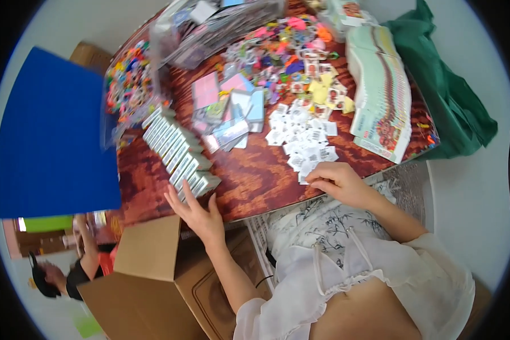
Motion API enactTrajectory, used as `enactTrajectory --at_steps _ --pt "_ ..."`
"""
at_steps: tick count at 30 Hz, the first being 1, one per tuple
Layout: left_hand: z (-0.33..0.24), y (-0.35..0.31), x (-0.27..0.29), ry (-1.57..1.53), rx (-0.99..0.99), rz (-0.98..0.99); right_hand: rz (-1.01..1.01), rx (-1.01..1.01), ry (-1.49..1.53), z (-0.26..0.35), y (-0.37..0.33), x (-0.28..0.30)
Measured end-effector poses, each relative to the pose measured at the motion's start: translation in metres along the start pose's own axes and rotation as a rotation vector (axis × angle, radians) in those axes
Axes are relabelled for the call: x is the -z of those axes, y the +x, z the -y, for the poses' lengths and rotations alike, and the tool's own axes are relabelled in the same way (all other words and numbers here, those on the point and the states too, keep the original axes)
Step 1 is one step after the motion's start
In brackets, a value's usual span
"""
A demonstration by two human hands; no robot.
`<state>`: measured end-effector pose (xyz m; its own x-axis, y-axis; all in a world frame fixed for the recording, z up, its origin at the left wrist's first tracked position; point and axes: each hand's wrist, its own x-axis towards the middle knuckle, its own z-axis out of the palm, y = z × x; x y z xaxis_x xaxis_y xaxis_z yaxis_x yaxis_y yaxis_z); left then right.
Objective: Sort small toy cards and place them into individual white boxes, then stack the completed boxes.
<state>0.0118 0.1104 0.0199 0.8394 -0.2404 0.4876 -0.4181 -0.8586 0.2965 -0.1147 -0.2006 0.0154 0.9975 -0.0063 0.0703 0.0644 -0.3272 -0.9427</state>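
My left hand [201, 214] lies flat at the near edge of the dark wooden table [255, 175], fingers spread, just below a slanting row of small white boxes [178, 153]. It holds nothing. My right hand [337, 181] rests at the table edge with fingers curled, pinching a small white printed label [307, 172] at the bottom of a scattered heap of such labels [300, 136].
Pink and blue cards [226, 107] lie mid-table. Colourful small trinkets [283, 51] and a clear bag [209, 28] sit farther back, more trinkets in a bag [127, 85] at left. A stack of printed sheets [379, 90], green cloth [447, 96], blue board [51, 136], open cardboard box [153, 272], another person [68, 272].
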Motion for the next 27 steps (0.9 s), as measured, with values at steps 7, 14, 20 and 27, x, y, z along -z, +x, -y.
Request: enactTrajectory --at_steps 7,14,20,27 --pt "0.008 0.007 -0.017 0.046 0.0 -0.014 -0.25 0.069 -0.191 -0.004 -0.009 0.03" --pt "-0.038 0.002 0.001 0.083 0.024 -0.057 -0.484 -0.107 -0.93 -0.008 -0.043 0.095" --pt "-0.116 0.008 -0.02 -0.404 -0.163 0.079 -0.488 -0.135 -1.029 -0.047 -0.064 0.115" --pt "-0.135 -0.004 -0.014 -0.617 -0.224 0.184 -0.421 -0.093 -0.8 -0.033 -0.051 0.152"
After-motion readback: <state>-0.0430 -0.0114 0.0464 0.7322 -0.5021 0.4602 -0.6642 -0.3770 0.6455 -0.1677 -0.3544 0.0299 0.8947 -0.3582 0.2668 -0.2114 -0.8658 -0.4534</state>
